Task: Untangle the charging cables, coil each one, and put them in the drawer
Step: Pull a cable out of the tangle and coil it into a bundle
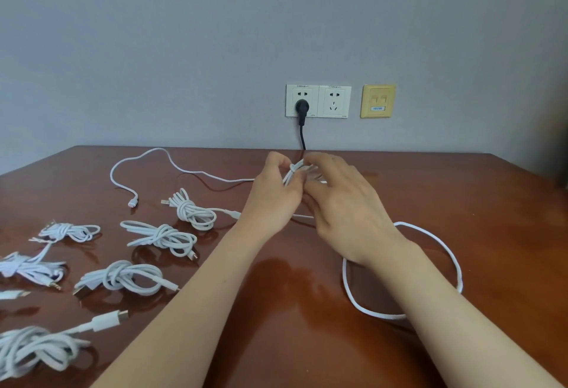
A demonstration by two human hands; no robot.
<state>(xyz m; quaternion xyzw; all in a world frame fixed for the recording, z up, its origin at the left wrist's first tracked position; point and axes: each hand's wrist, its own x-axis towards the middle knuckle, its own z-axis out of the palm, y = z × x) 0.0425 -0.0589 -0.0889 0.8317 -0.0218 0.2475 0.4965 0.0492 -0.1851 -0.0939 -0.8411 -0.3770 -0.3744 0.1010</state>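
Observation:
My left hand and my right hand meet above the middle of the brown table, both pinching a small white cable bundle between the fingertips. One loose white cable trails from the hands to the left and ends in a plug. Another white cable loop lies under my right forearm. Several knotted white cable coils lie at the left, among them one near my left wrist and one closer to me. No drawer is in view.
A grey wall stands behind the table with a double white socket, a black plug with its cord hanging down, and a yellow network plate. The table's right part is bare wood.

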